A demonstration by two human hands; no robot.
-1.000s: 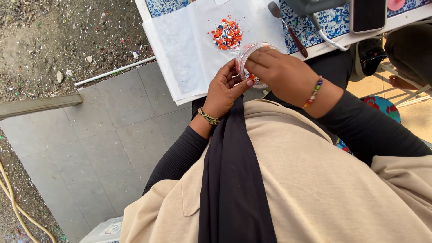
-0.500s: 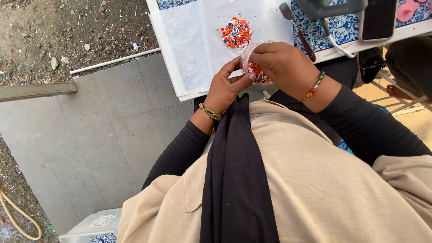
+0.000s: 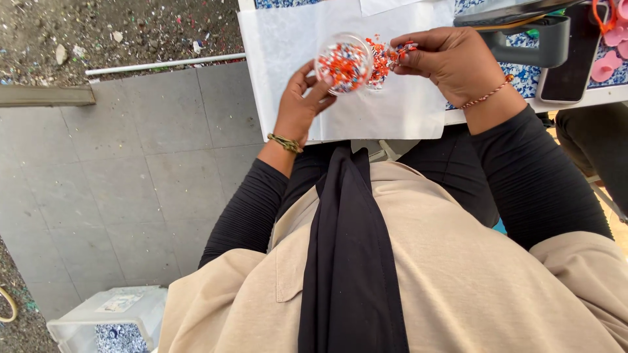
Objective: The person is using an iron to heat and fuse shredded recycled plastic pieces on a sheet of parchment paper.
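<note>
- Beads, red, white and blue, fill a small clear round container (image 3: 344, 64) held at about 12 o'clock in the head view, above a white sheet (image 3: 288, 59).
- Left hand (image 3: 299, 104) cups the container from below at its 7 o'clock side, fingers curled up around its rim; a green braided bracelet (image 3: 285, 142) circles that wrist.
- Right hand (image 3: 458, 62) sits at 1 o'clock, just beside the container, fingertips pinched together on what looks like a short beaded strand (image 3: 400, 51); the other fingers are folded in.
- Loose pile of beads (image 3: 379, 62) lies on the sheet between the container and the right fingertips.
- Thin red bracelet (image 3: 487, 97) rings the right wrist.
- Dark phone (image 3: 570, 62) lies at 2 o'clock on a blue-patterned tabletop (image 3: 526, 77), with pink pieces (image 3: 608, 55) beside it.
- White pipe (image 3: 163, 63) lies on the ground at 10 o'clock.
</note>
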